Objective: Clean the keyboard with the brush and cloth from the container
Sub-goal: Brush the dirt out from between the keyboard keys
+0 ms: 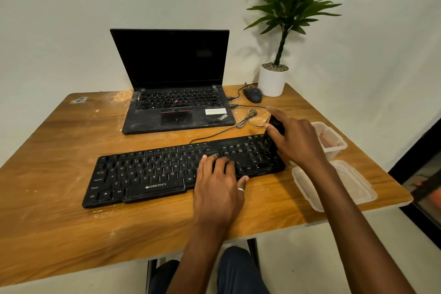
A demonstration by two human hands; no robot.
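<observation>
The right hand [294, 141] grips a black brush [274, 133] over the keyboard's [152, 172] right end; the left hand [218, 186] lies flat on the keys, holding nothing. The keyboard sits mid-table [59, 162], the container [331, 141] and lid [334, 186] near the right edge, bare wood at left.

"zebronics" — keyboard [152, 174] front edge

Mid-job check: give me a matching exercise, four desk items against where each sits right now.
Items:
1. brush
2. left hand
3. container lid
4. mouse

Places:
A. flat on the table's right edge, nearer than the open container
B. pressed on the keyboard keys
C. beside the white plant pot
D. gripped in the right hand over the keyboard's right end

Pairs: 1-D, 2-B, 3-A, 4-C
</observation>
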